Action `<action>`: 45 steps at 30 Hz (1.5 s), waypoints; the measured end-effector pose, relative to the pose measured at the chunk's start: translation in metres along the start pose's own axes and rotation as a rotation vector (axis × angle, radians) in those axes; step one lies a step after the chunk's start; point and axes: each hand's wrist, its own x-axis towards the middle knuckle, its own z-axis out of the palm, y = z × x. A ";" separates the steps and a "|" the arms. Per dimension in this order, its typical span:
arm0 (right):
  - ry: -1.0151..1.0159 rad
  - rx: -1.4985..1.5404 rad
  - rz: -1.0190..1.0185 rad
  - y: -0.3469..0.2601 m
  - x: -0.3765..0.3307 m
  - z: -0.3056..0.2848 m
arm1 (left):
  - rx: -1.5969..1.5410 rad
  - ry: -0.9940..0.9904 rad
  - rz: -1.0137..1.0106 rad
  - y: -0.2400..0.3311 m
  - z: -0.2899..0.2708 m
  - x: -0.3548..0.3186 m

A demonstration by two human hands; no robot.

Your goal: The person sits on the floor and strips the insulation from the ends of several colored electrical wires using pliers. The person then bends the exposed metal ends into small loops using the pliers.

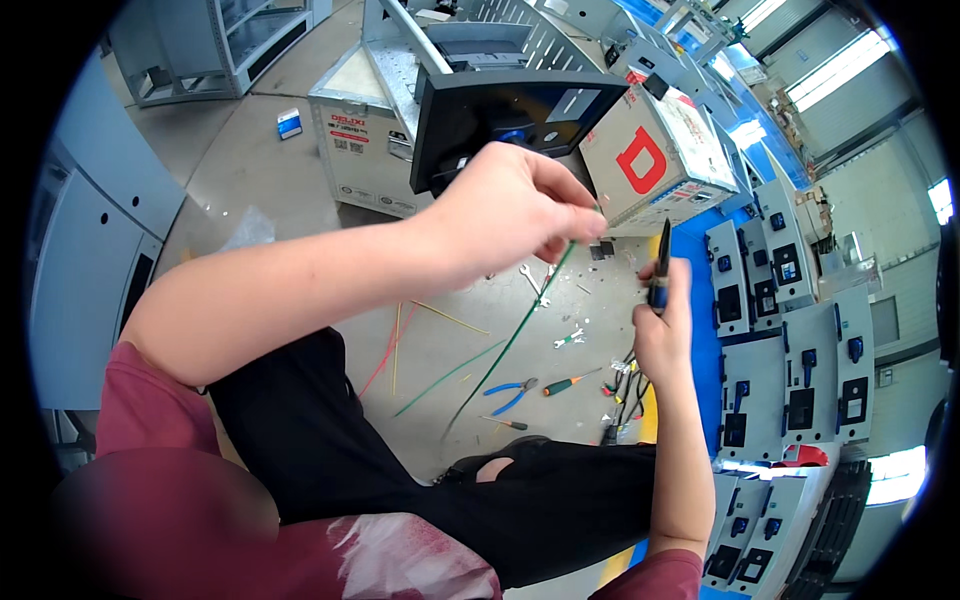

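Pinched between the thumb and fingers of my left hand [505, 205] is one end of a green wire [515, 332], which slants down toward my legs. My right hand [668, 335] is closed around a dark tool with a pointed tip [661, 268]; its kind is hard to make out. It points upward, a short way right of my left hand and apart from the wire. On the floor below lie blue-handled pliers [512, 393], a green-handled screwdriver [568, 384], a smaller screwdriver [508, 425], and another green wire [450, 377].
Red wires [384, 358], a yellow wire [450, 316] and wrenches [535, 286] are scattered on the floor. Ahead stand a black screen [470, 120] and a large box [650, 150]. Grey cabinets [105, 225] flank the left; grey panels [760, 400] with switches line the right.
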 end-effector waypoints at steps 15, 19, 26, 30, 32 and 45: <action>-0.736 -0.164 0.832 0.278 -0.192 0.274 | 0.409 0.151 -0.062 -0.118 -0.031 0.032; -0.453 -0.034 1.101 0.291 -0.265 0.341 | 0.707 0.137 -0.199 -0.151 -0.035 0.030; -0.098 -0.487 1.211 0.178 -0.281 0.376 | 0.756 -0.509 -0.066 -0.074 0.028 -0.090; -0.405 -0.352 0.945 0.168 -0.258 0.386 | 0.508 -0.746 0.388 -0.036 0.060 -0.154; -0.466 -0.355 0.989 0.161 -0.246 0.400 | 0.495 -0.715 0.381 -0.011 0.065 -0.155; -0.171 0.002 1.268 0.180 -0.230 0.399 | 0.511 -0.767 0.615 -0.019 0.047 -0.158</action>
